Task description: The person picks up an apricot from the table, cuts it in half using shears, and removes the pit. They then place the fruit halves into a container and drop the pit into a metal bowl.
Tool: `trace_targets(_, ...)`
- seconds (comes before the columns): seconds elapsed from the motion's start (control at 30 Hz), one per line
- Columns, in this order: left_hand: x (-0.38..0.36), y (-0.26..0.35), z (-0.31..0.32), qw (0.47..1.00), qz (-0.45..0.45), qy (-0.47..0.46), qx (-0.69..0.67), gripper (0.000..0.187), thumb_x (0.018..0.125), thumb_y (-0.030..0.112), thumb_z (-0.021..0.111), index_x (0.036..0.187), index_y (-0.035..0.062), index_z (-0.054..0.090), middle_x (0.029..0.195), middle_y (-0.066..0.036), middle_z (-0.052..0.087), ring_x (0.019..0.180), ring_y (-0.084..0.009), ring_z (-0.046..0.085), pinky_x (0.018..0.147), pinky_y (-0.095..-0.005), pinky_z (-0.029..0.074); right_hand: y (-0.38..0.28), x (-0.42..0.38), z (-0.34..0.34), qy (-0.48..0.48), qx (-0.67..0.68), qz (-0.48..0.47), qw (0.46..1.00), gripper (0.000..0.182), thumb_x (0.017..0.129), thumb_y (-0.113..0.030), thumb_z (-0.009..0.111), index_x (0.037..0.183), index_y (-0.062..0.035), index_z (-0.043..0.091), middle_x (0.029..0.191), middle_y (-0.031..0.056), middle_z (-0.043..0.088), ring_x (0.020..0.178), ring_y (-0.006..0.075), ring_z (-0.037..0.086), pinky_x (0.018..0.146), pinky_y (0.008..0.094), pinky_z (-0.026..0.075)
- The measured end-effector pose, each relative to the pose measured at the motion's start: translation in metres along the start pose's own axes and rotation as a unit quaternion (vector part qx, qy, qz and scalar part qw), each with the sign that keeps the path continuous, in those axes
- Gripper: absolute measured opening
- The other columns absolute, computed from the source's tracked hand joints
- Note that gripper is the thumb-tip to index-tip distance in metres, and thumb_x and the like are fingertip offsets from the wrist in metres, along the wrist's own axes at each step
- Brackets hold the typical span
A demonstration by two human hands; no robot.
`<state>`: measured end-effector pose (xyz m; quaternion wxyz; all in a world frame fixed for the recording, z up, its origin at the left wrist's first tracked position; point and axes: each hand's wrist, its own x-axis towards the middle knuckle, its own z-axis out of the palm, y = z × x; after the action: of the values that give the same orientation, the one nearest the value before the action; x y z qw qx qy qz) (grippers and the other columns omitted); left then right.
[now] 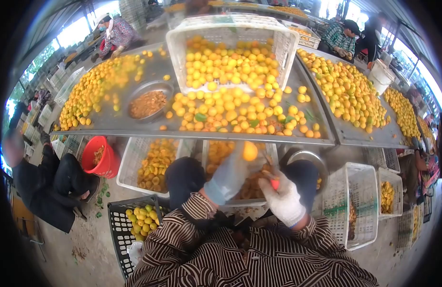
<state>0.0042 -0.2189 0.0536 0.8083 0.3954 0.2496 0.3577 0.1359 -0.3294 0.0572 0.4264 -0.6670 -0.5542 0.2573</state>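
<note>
My left hand [225,177], in a bluish-grey glove, is closed around a yellow-orange apricot [250,150] at its fingertips, just below the metal table's front edge. Close beside it, my right hand [284,198] wears a white knitted glove and grips a small knife with a red handle [275,184]. The blade is thin and blurred, pointing up towards the apricot. Under both hands, between my knees, stands a white crate [249,203] with opened apricot pieces in it. My left hand is smeared by motion.
On the metal table [149,125], a tipped white crate [175,57] spills apricots beside a metal bowl [172,91] of pits. Another crate [126,174] of apricot halves, a red bucket [113,160] and a black crate [116,239] stand left. Other people [37,186] sit nearby.
</note>
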Motion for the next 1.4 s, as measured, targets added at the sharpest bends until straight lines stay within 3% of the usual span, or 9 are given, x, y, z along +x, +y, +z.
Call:
trace_targets(0.23,-0.012,0.024,-0.014,0.968,-0.093,-0.219,0.082,0.052,0.102,0.039,0.032,0.133,-0.0011,0.043,0.104,-0.012,0.060,0.087,-0.0204,0.061,0.088,-0.0366,0.052,-0.006,0.027,-0.018,-0.117,0.333,-0.019,0.936,0.069,0.090,-0.031,0.071,0.139,0.0057,0.039,0.110,0.0101,0.065,0.092,0.0114,0.061,0.081,0.0234,0.048)
trace_targets(0.5,-0.028,0.028,0.012,0.966,-0.071,-0.109,0.224,0.047,0.104,0.043,0.034,0.126,0.0037,0.050,0.099,-0.006,0.061,0.077,-0.0131,0.058,0.078,-0.0316,0.051,-0.017,0.020,-0.005,-0.151,0.355,0.006,0.922,0.072,0.086,-0.038,0.072,0.137,0.0041,0.043,0.107,0.0115,0.064,0.089,0.0155,0.065,0.078,0.0243,0.049)
trace_targets(0.57,-0.022,-0.006,0.011,0.774,0.406,0.022,0.485,0.045,0.104,0.039,0.035,0.126,0.0020,0.050,0.103,-0.012,0.062,0.090,-0.0227,0.062,0.082,-0.0351,0.050,-0.013,0.017,0.000,-0.038,0.188,-0.076,0.979,0.069,0.087,-0.040,0.072,0.134,0.0040,0.047,0.111,0.0129,0.062,0.099,0.0197,0.063,0.086,0.0292,0.049)
trace_targets(0.73,-0.025,-0.008,0.024,0.898,0.245,0.027,0.365,0.042,0.104,0.026,0.031,0.129,-0.0009,0.052,0.117,-0.019,0.062,0.105,-0.0305,0.062,0.089,-0.0363,0.048,-0.009,0.008,0.014,0.022,0.260,-0.132,0.956,0.061,0.092,-0.032,0.067,0.134,0.0069,0.045,0.118,0.0135,0.061,0.107,0.0186,0.059,0.093,0.0306,0.046)
trace_targets(0.9,-0.024,-0.009,0.022,0.900,0.304,-0.044,0.310,0.053,0.106,0.031,0.027,0.139,-0.0094,0.040,0.128,-0.018,0.057,0.112,-0.0196,0.058,0.097,-0.0311,0.045,-0.017,0.001,0.021,-0.004,0.413,-0.075,0.907,0.053,0.093,-0.022,0.064,0.135,0.0048,0.044,0.120,0.0103,0.059,0.107,0.0153,0.058,0.094,0.0290,0.046)
trace_targets(1.03,-0.026,-0.013,0.025,0.870,0.327,-0.031,0.367,0.055,0.105,0.034,0.029,0.142,-0.0058,0.039,0.134,-0.019,0.053,0.117,-0.0224,0.055,0.101,-0.0325,0.041,-0.027,0.012,0.018,0.077,0.426,0.036,0.901,0.022,0.099,-0.025,0.053,0.107,-0.0055,0.061,0.069,-0.0061,0.055,0.055,0.0029,0.048,0.048,0.0191,0.034)
trace_targets(1.13,-0.021,-0.001,0.030,0.820,0.382,-0.004,0.426,0.049,0.104,0.030,0.030,0.141,-0.0001,0.041,0.117,-0.013,0.060,0.104,-0.0207,0.059,0.089,-0.0322,0.046,-0.029,0.023,0.009,0.001,0.547,0.064,0.835,0.033,0.100,-0.037,0.051,0.110,-0.0067,0.059,0.064,-0.0059,0.049,0.048,0.0051,0.041,0.043,0.0207,0.029)
trace_targets(1.23,-0.020,0.009,0.018,0.992,0.101,-0.019,0.075,0.044,0.105,0.036,0.030,0.135,0.0090,0.046,0.081,-0.001,0.056,0.074,-0.0113,0.055,0.068,-0.0289,0.046,-0.031,0.031,-0.004,-0.047,0.628,0.139,0.765,0.049,0.098,-0.051,0.049,0.115,-0.0055,0.057,0.058,-0.0069,0.043,0.045,0.0054,0.036,0.041,0.0214,0.025)
trace_targets(1.4,-0.015,0.022,0.016,0.993,0.011,-0.033,-0.111,0.045,0.104,0.045,0.032,0.125,0.0098,0.051,0.089,-0.004,0.060,0.078,-0.0141,0.058,0.071,-0.0312,0.048,-0.023,0.033,-0.008,-0.129,0.623,0.094,0.765,0.051,0.099,-0.045,0.051,0.121,0.0003,0.055,0.058,-0.0058,0.041,0.045,0.0053,0.032,0.042,0.0218,0.025)
